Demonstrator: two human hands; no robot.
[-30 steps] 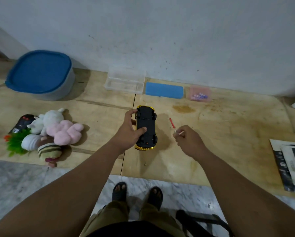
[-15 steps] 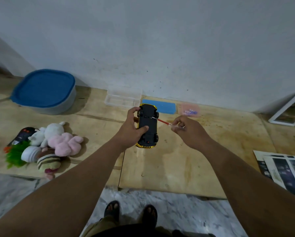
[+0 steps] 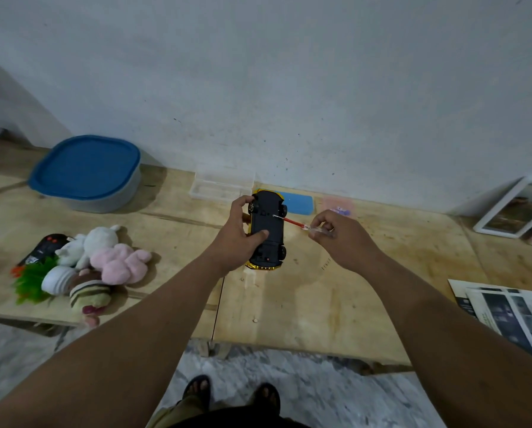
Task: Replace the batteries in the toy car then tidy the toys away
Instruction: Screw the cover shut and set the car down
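My left hand (image 3: 236,239) grips a yellow toy car (image 3: 267,231) turned upside down, its black underside facing me, held above the wooden boards. My right hand (image 3: 340,239) pinches a small red-handled screwdriver (image 3: 292,223). The screwdriver's metal tip touches the car's underside near the far end. A heap of plush toys (image 3: 98,267) lies on the boards at the left, with a black remote control (image 3: 44,248) and a green tufted toy (image 3: 31,281) beside it.
A grey tub with a blue lid (image 3: 87,173) stands at the back left. Along the wall lie a clear plastic box (image 3: 221,186), a blue case (image 3: 298,203) and a small pink box (image 3: 338,206). Picture frames (image 3: 514,211) lean at the right; printed papers (image 3: 511,313) lie near the board's edge.
Both hands lifted the car and the screwdriver off the boards. The screwdriver swung left until its tip met the car's underside. The camera tilted up.
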